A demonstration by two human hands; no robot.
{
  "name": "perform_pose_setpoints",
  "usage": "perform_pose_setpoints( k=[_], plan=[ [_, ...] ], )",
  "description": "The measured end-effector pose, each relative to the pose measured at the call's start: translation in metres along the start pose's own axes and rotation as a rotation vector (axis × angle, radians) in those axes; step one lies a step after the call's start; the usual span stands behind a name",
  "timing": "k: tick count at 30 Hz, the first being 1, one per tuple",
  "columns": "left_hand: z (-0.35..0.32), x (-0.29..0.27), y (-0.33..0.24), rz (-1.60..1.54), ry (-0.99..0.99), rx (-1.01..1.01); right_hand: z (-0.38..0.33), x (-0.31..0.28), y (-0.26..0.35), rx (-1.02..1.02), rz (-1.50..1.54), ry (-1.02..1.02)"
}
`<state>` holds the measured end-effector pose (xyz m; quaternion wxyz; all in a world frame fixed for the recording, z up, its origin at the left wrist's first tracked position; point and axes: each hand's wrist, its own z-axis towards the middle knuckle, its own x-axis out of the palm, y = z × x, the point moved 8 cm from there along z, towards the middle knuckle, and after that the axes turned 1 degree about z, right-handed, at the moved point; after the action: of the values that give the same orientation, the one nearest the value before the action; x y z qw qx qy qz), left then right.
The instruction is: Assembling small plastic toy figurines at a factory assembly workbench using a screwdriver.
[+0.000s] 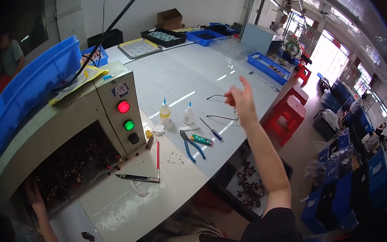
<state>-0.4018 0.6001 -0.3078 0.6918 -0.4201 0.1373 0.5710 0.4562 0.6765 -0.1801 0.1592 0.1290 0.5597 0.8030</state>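
My left hand [35, 196] is at the lower left edge of the beige machine's [115, 80] dark opening. Its dimly lit fingers look stretched out, beside a heap of small dark and reddish pieces [69, 168]. Over the far part of the white table, my right hand [241, 101] is raised with its fingers apart, one pointing up. Eyeglasses [221, 117] lie right by it, their thin temples pointing left; the hand and wrist hide part of their front. Whether the fingers touch them, I cannot tell.
Blue-handled pliers [191, 147], a green lighter [201, 140], a screwdriver [216, 134], two dropper bottles [165, 112] and a black-bristled brush [139, 178] lie or stand mid-table. Red stools [287, 114] stand at the right. A black tray [259, 210] of dark pieces sits below the edge.
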Motion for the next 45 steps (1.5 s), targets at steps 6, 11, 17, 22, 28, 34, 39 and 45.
perform_pose_setpoints(
  k=[6,11,17,22,28,34,39,45],
  plan=[
    [-0.061,-0.086,-0.112,-0.199,0.136,-0.152,0.113,-0.132,0.081,-0.021,-0.269,-0.423],
    [-0.092,-0.103,-0.138,-0.371,0.079,-0.217,0.116,-0.204,0.134,0.060,-0.340,-0.625],
    [-0.127,-0.117,-0.169,-0.507,0.156,-0.341,0.096,-0.209,0.123,0.121,-0.342,-0.524],
    [-0.155,-0.123,-0.184,-0.613,0.100,-0.391,0.064,-0.109,0.062,0.156,-0.276,-0.137],
    [-0.185,-0.173,-0.185,-0.775,0.145,-0.378,-0.120,0.093,0.035,0.206,-0.178,0.536],
    [-0.252,-0.140,-0.230,-1.008,0.378,-0.417,-0.320,0.238,0.033,0.198,-0.003,1.176],
    [-0.271,-0.105,-0.281,-1.204,0.461,-0.458,-0.415,0.263,0.034,0.224,0.065,1.261],
    [-0.264,-0.070,-0.274,-1.298,0.397,-0.580,-0.425,0.287,0.011,0.203,0.284,1.185]
  ],
)
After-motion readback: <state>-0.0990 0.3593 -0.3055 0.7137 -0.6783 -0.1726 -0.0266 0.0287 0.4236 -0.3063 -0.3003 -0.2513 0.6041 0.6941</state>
